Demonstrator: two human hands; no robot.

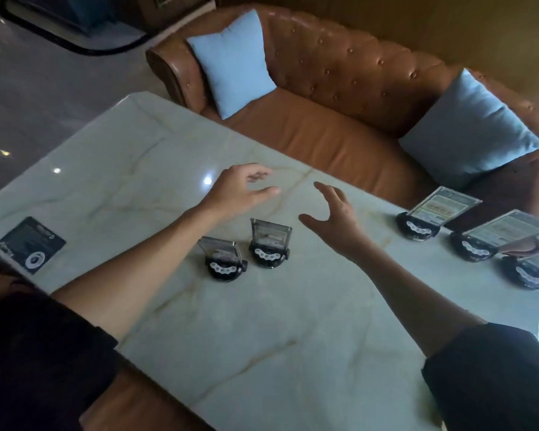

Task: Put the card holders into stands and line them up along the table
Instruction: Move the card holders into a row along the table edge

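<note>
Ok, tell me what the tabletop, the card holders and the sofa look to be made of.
Table: polished marble or a marble-look slab, pale with tan veins and glossy light spots.
Card holders: clear plastic or acrylic, since the table shows through; their stands look like glossy black plastic.
Sofa: tan leather or faux leather, button-tufted with a soft sheen. Which one, I cannot tell.

Five clear card holders upright in round black stands: two side by side mid-table point(226, 259) point(269, 245). Three more clustered far right point(419, 220) point(476, 244) point(529, 272), tilted back.
</note>
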